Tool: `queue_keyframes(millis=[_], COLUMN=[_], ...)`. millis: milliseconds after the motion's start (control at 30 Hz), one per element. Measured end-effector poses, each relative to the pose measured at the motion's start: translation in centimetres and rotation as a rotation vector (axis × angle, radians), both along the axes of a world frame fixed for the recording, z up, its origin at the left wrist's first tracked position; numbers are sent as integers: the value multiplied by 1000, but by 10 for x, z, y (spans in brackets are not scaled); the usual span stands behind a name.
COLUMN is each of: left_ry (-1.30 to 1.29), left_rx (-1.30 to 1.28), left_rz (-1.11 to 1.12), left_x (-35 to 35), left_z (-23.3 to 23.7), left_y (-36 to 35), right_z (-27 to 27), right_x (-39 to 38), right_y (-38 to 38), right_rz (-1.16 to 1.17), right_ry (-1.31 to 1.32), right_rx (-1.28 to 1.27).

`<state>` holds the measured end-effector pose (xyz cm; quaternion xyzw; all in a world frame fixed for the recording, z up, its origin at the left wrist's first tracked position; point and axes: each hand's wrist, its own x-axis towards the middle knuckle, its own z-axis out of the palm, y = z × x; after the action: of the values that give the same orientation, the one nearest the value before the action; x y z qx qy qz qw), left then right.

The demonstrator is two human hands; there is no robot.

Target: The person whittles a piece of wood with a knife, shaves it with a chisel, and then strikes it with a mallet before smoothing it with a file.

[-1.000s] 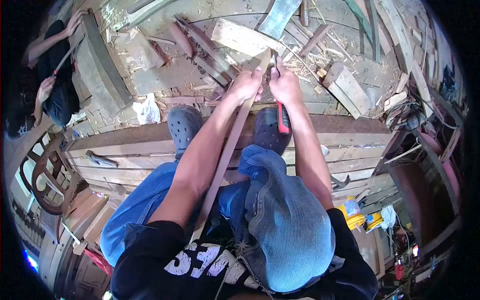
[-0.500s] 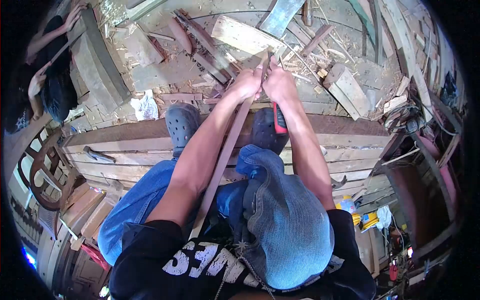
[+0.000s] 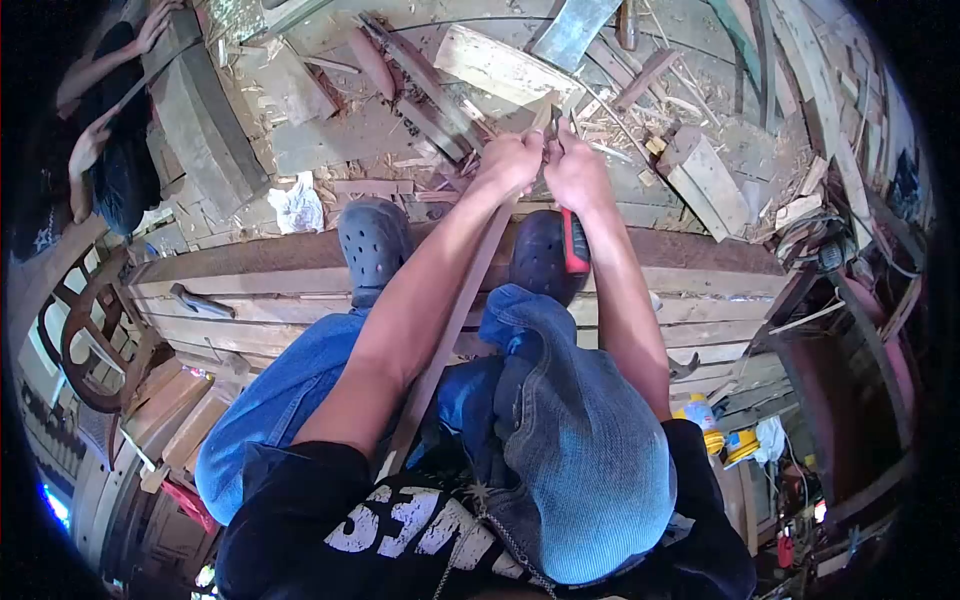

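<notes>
My left hand [image 3: 512, 162] is closed around a long, narrow wooden strip [image 3: 455, 315], close to its far end. The strip runs back under my left forearm, between my legs, toward my lap. Close beside it, my right hand [image 3: 580, 175] grips a red-and-black utility knife [image 3: 575, 243]; the handle's back end sticks out below the palm. Its dark front end shows just past my thumb, near the strip's pointed tip [image 3: 545, 112]. My fingers hide much of the knife and the strip where they meet.
A pale board [image 3: 500, 68] and a metal plate [image 3: 575, 32] lie ahead among shavings. A wood block [image 3: 705, 182] lies right, a white crumpled cloth [image 3: 297, 205] left. A hammer-like tool [image 3: 200, 302] rests on the planks. At far left another person's hand [image 3: 90, 148] holds a long thin piece.
Both my hands, with the strip's end and the knife, have shifted slightly right. The whole view has also slid a little. Both grips stay the same.
</notes>
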<state>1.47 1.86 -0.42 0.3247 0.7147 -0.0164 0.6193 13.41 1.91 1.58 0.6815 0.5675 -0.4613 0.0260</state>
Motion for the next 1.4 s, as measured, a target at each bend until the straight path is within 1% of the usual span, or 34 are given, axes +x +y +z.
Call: queue_keyframes(millis=[33,100,167,233,267,300,367,400,467,500,533,567,600,633,667,700,733,767,800,833,900,933,967,1000,1033,1100,1167,1233,1267,1300,1367,1400], left_ry=[35,72,112,101,93,91,258,262,77,75,41,5,-38,-40,-178,-314,-374,-369,-379,-394,-415,-409,-401,-413,-412,-349,-345,-221,-198,-199,-234,-188], left_rx=[18,16,148,131,120,123,260,268,86,82,90,97,-40,-31,-53,-72,-100,-106,-98,-87,-69,-62,-58,-53,-51,-44,-17,5,34,25,89,68], left_rz=[-70,-81,-112,-146,-180,-177,-282,-281,-154,-158,-99,-41,80,80,242,407,501,508,517,523,530,510,491,544,546,482,466,357,301,300,377,356], left_x=[1,2,2,1,2,4,6,5,2,0,-2,-2,-1,-2,-3,-5,-7,-9,-10,-10,-8,-8,-9,-6,-6,-6,-5,-4,-6,-7,-3,-2], left_z=[6,9,7,12,15,7,-11,-9,0,-1,-1,0,5,2,-2,-8,-14,-15,-15,-15,-16,-17,-18,-15,-14,-10,-7,-7,-14,-14,-18,-19], left_y=[2,3,-1,2,4,3,-8,-1,-3,-6,-5,-4,1,3,-3,-8,-12,-14,-16,-16,-13,-13,-15,-15,-14,-13,-12,-10,-12,-15,-17,-16], right_z=[5,16,23,20,19,14,3,-1,-5,-5,-13,-17,-18,-20,-23,-11,12,26,27,20,1,35,31,24,19,13,13,20,17,15,6,-25], right_x=[-1,-5,-7,-8,-7,-6,-5,-6,-5,-4,-4,-4,-5,-5,-2,-2,-4,-4,-2,2,10,2,3,3,3,3,5,1,0,0,2,6], right_y=[-2,4,11,16,16,19,21,32,39,42,36,29,25,21,19,21,25,24,19,12,-1,13,10,7,6,8,12,22,22,17,13,4], right_rz=[0,23,52,87,91,93,98,99,164,195,93,90,77,66,-74,-68,-141,-216,-187,-185,-48,-119,-116,-75,-33,-1,22,4,-23,-25,-76,70], right_ry=[-2,-37,-42,-112,-87,-90,-71,-68,-69,-74,-72,-77,-111,-143,-40,-37,8,50,61,58,33,85,85,63,41,30,12,7,1,-1,31,-48], right_rx=[-1,-40,-70,-178,-153,-150,-138,-130,-150,-153,-172,-166,-91,-22,-131,-130,-210,-297,-250,-254,-18,-241,-244,-206,-166,-157,-149,-289,-288,-296,-198,84])
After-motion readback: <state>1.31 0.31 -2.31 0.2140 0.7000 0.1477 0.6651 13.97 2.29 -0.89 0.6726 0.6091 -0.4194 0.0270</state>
